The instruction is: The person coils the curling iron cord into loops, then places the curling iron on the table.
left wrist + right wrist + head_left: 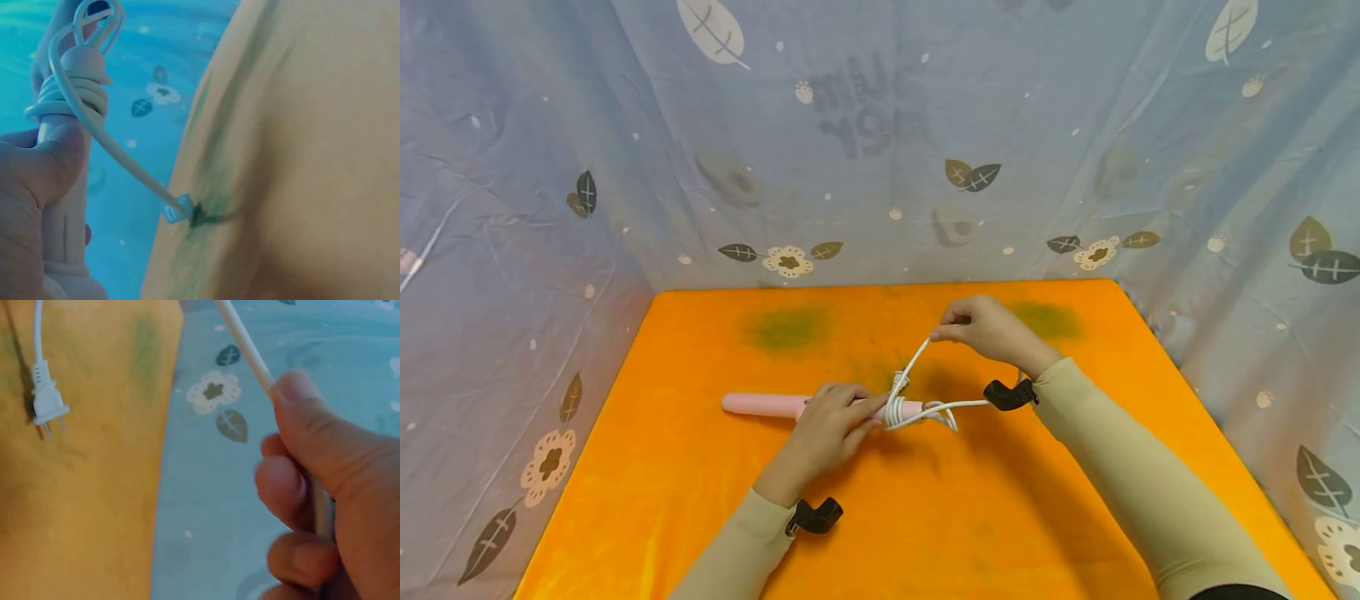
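A pink curling iron [763, 405] lies crosswise in front of me, its barrel pointing left. My left hand [827, 429] grips its handle; in the left wrist view the thumb [59, 150] presses against it just below the cord's coils [75, 97]. Several turns of white cord are wound round the handle near its right end. Up and to the right, my right hand [988, 329] pinches a taut stretch of the cord [912, 364], which also runs through its curled fingers in the right wrist view. The two-pin plug [49, 400] dangles from its own length of cord.
Orange cloth covers the table [700, 500], with greenish smudges near its back edge. Patterned curtains [880, 167] hang behind and on both sides. A loose loop of cord [951, 417] sticks out at the handle's right end.
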Demonstrator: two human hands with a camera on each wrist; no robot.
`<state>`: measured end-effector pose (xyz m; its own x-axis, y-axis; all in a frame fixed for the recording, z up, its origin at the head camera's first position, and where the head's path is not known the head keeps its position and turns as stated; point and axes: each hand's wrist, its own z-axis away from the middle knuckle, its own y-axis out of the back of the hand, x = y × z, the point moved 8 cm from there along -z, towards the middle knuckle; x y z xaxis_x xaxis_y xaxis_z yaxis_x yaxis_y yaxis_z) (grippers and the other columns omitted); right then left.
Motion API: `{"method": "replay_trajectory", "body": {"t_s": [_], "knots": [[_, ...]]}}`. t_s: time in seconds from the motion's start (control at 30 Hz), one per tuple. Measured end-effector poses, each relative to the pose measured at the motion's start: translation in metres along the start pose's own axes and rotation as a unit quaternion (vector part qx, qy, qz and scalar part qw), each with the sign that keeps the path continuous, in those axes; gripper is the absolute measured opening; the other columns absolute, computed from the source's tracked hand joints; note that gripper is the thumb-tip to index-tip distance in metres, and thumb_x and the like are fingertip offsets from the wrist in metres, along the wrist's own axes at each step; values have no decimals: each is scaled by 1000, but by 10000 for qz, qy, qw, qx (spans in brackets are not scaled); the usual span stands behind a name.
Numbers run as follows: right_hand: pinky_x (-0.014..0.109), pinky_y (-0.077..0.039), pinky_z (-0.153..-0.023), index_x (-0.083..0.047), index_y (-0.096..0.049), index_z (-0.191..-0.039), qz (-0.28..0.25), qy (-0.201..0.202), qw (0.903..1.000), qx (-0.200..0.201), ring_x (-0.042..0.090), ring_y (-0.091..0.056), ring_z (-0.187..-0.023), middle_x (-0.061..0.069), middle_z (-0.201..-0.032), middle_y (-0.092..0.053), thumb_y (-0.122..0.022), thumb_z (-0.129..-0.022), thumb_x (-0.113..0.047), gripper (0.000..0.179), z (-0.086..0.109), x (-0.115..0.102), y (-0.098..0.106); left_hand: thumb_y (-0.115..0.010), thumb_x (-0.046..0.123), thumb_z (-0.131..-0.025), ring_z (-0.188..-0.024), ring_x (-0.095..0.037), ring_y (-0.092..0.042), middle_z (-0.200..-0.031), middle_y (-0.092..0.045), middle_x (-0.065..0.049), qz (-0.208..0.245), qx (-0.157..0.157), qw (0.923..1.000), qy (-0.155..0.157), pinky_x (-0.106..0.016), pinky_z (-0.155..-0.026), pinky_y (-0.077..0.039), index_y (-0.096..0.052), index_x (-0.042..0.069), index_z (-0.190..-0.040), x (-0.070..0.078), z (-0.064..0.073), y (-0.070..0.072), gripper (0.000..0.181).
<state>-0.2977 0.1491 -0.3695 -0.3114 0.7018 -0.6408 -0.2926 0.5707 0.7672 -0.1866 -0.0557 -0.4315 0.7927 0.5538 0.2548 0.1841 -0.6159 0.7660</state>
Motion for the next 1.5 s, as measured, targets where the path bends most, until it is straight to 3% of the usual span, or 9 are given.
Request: {"method": "replay_trajectory", "body": {"t_s": [0.33, 0.5, 0.67, 0.73, 0.87, 0.93, 1.03, 1.3, 1.5], "knots": [[38, -45, -70, -23, -70, -101, -694, 196, 9972, -174, 22, -57, -78, 0, -88, -67, -58, -97, -40, 22, 25, -12, 18, -70, 22, -89, -92, -26, -57, -104, -62, -5, -80, 594, 9974, 399, -44, -91, -41, -64, 19, -130, -16, -4, 22, 41], [34, -43, -61, -20, -70, -103, -249, 565, 9955, 712, 18, -52, -67, -1, -82, -63, -58, -96, -39, 24, 27, -15, 22, -72, 20, -88, -88, -26, -57, -102, -61, -6, -117, 636, 9967, 498, -45, -90, -40, -65, 18, -130, -21, -5, 28, 43], [33, -43, -60, -18, -69, -100, 1046, 1184, 9736, 1646, 13, -50, -64, -5, -82, -64, -59, -97, -33, 18, 21, 0, 6, -71, 21, -89, -88, -24, -56, -103, -61, -6, -48, 524, 9976, 461, -43, -91, -39, -64, 18, -130, -19, -5, 24, 42], [33, -43, -61, -18, -68, -99, 1178, 1194, 9735, 1555, 13, -49, -65, -4, -82, -63, -58, -98, -31, 16, 20, 12, -5, -72, 21, -88, -87, -24, -56, -101, -61, -6, -60, 599, 9971, 465, -43, -89, -40, -64, 18, -130, -18, -6, 24, 43], [33, -47, -67, -24, -62, -110, 477, 846, 9927, 719, 12, -58, -77, -3, -92, -65, -55, -99, -32, 16, 29, 25, -29, -72, 21, -88, -87, -24, -57, -99, -61, -6, -132, 747, 9952, 624, -44, -87, -40, -65, 18, -129, -18, -9, 24, 42], [33, -50, -71, -26, -58, -120, 31, 804, 9957, 462, 15, -61, -87, -4, -101, -65, -54, -100, -34, 22, 39, 19, -34, -72, 20, -88, -87, -24, -57, -99, -61, -6, -204, 809, 9933, 803, -45, -87, -40, -64, 18, -130, -20, -10, 24, 42], [32, -47, -63, -24, -57, -126, -312, 1031, 9935, 360, 19, -58, -76, -5, -96, -63, -57, -98, -35, 30, 55, -1, -33, -72, 18, -88, -87, -24, -56, -99, -61, -7, -334, 888, 9888, 1148, -46, -87, -39, -64, 18, -130, -27, -11, 26, 43], [24, -41, -55, -19, -66, -95, 1676, 1505, 9708, 821, 5, -44, -59, -15, -75, -55, -64, -95, -24, 5, 69, -26, -64, -69, 20, -91, -87, -23, -55, -99, -61, -6, -473, 821, 9825, 1601, -44, -88, -37, -63, 19, -131, -38, -15, 26, 41], [21, -40, -55, -16, -62, -88, 1857, 2400, 9502, 707, 4, -42, -58, -11, -69, -50, -67, -93, -17, 7, 70, -55, -108, -70, 18, -90, -87, -24, -56, -97, -60, -7, -498, 876, 9822, 1586, -44, -89, -37, -63, 19, -132, -36, -21, 20, 42]]}}
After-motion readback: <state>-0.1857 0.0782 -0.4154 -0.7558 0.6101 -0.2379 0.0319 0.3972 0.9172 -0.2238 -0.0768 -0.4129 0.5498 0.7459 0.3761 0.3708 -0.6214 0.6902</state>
